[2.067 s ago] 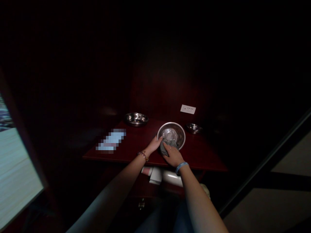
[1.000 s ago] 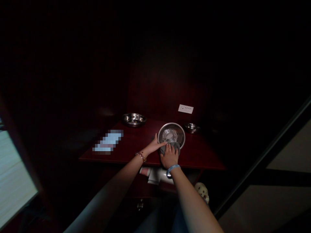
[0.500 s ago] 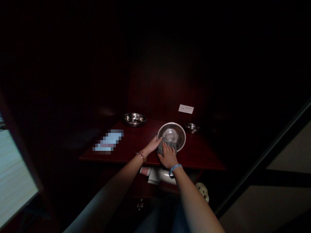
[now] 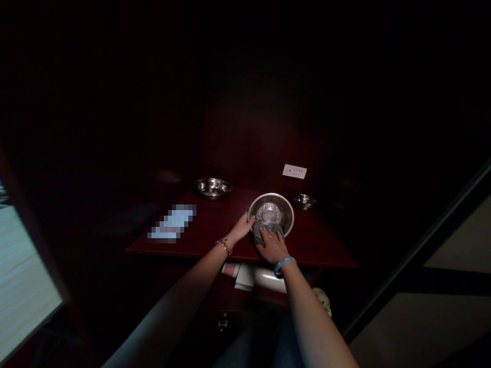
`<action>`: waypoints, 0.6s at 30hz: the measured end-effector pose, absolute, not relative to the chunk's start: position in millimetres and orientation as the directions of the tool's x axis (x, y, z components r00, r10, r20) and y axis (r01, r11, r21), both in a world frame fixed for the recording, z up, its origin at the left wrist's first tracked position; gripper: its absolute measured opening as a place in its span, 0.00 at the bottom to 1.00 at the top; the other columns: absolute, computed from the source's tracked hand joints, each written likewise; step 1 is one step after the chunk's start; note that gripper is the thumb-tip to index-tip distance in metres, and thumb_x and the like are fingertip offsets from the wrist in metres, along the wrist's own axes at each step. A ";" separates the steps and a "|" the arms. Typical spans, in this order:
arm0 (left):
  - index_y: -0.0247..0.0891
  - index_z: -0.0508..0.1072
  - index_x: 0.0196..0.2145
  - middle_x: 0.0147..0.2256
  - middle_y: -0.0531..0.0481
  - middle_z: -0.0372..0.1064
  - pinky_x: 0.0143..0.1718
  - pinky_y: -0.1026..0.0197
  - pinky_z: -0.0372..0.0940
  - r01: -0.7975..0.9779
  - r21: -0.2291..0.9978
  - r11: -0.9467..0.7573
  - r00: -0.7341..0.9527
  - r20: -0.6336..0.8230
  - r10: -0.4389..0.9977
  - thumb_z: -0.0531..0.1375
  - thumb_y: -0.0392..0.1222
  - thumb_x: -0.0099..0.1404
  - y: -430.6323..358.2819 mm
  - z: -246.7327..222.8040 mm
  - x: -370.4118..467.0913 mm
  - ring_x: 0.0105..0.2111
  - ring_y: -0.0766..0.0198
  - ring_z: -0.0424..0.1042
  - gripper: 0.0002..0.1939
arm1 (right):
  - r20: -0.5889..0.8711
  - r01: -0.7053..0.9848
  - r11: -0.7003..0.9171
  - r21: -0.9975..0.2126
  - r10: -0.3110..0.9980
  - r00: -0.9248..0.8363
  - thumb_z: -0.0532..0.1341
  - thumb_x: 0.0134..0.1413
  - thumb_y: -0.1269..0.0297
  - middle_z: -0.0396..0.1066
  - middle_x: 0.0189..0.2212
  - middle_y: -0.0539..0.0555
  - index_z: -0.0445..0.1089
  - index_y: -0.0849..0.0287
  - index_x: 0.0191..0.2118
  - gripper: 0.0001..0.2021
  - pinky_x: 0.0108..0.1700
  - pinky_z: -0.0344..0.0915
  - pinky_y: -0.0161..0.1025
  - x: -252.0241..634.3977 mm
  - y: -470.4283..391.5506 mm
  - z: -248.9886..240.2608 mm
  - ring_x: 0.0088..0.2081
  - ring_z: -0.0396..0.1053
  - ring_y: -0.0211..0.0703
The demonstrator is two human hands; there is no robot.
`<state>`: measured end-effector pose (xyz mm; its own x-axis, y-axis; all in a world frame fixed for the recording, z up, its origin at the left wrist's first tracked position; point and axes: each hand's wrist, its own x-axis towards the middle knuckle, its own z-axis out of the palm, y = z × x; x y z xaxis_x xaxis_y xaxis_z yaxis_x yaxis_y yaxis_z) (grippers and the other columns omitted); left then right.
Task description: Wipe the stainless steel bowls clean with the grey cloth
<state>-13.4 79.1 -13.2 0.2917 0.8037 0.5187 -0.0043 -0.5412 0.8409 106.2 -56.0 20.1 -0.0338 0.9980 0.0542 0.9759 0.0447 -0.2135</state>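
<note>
A shiny metal bowl (image 4: 287, 207) is tilted toward me above the dark red desk, its inside facing me. My left hand (image 4: 243, 226) grips its left rim, the thumb on the near side. My right hand (image 4: 273, 246) presses a grey cloth (image 4: 264, 226) against the lower inner wall of the bowl, fingers over the cloth. Part of the cloth hangs over the bowl's near rim. Whether the bowl's underside rests on the desk is hidden.
On the dark red desk (image 4: 215, 225), a second metal bowl (image 4: 212, 189) stands at the back left and smaller metal bowls (image 4: 305, 202) at the back right. A blurred flat item (image 4: 172, 222) lies left. A white socket plate (image 4: 294, 171) is on the wall. Below is a white roll (image 4: 270, 279).
My right hand and the cloth have slid a little to the right along the bowl's lower inside. My left hand keeps its hold on the rim.
</note>
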 end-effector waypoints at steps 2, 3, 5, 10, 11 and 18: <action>0.32 0.68 0.49 0.48 0.40 0.71 0.57 0.52 0.60 -0.012 0.845 -0.535 0.284 0.516 0.808 0.54 0.42 0.63 79.3 -13.7 -13.1 0.49 0.56 0.69 0.18 | 0.068 0.978 0.046 -0.201 0.997 -0.033 0.50 0.61 0.56 0.51 0.67 0.56 0.49 0.59 0.67 0.30 0.67 0.28 0.52 108.7 -56.8 21.1 0.68 0.45 0.48; 0.32 0.68 0.49 0.48 0.40 0.71 0.57 0.51 0.60 -0.014 0.845 -0.534 0.283 0.515 0.809 0.54 0.42 0.63 79.2 -13.7 -13.0 0.50 0.55 0.69 0.18 | 0.084 0.980 0.046 -0.194 0.996 -0.030 0.50 0.61 0.55 0.53 0.66 0.57 0.51 0.59 0.66 0.29 0.67 0.29 0.53 109.1 -57.2 21.3 0.67 0.47 0.49; 0.32 0.68 0.49 0.49 0.40 0.71 0.57 0.51 0.59 -0.012 0.846 -0.534 0.285 0.514 0.809 0.54 0.42 0.63 78.8 -13.5 -13.0 0.50 0.55 0.69 0.18 | 0.133 0.984 0.044 -0.174 0.991 -0.021 0.50 0.61 0.53 0.59 0.63 0.58 0.55 0.58 0.64 0.28 0.66 0.31 0.55 107.8 -58.3 21.4 0.66 0.50 0.50; 0.32 0.68 0.49 0.48 0.39 0.71 0.57 0.50 0.60 0.016 0.850 -0.526 0.276 0.502 0.820 0.54 0.40 0.63 77.5 -11.5 -13.5 0.49 0.54 0.69 0.17 | 0.300 0.992 0.030 -0.121 0.954 0.008 0.55 0.58 0.52 0.66 0.56 0.62 0.65 0.58 0.57 0.24 0.62 0.48 0.51 97.1 -62.6 26.0 0.60 0.57 0.53; 0.32 0.68 0.49 0.48 0.39 0.71 0.57 0.50 0.59 0.013 0.853 -0.521 0.274 0.498 0.823 0.54 0.40 0.63 77.4 -11.1 -13.5 0.49 0.54 0.69 0.17 | 0.337 0.993 0.021 -0.115 0.941 0.020 0.56 0.57 0.53 0.65 0.56 0.62 0.67 0.58 0.55 0.23 0.60 0.52 0.50 94.9 -63.6 28.3 0.59 0.57 0.54; 0.33 0.67 0.50 0.50 0.41 0.70 0.59 0.50 0.57 -0.037 0.860 -0.508 0.280 0.497 0.821 0.55 0.40 0.63 77.7 -11.4 -12.8 0.52 0.55 0.68 0.18 | 0.424 0.935 -0.017 -0.355 0.888 0.177 0.51 0.61 0.64 0.71 0.48 0.59 0.64 0.57 0.57 0.19 0.51 0.61 0.40 96.5 -65.1 41.8 0.50 0.68 0.47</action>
<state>-12.8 77.7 -11.4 0.2804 0.8211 0.4972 -0.0373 -0.5083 0.8604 96.5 -65.1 41.8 0.1774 0.8881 0.4241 0.9346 -0.0170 -0.3553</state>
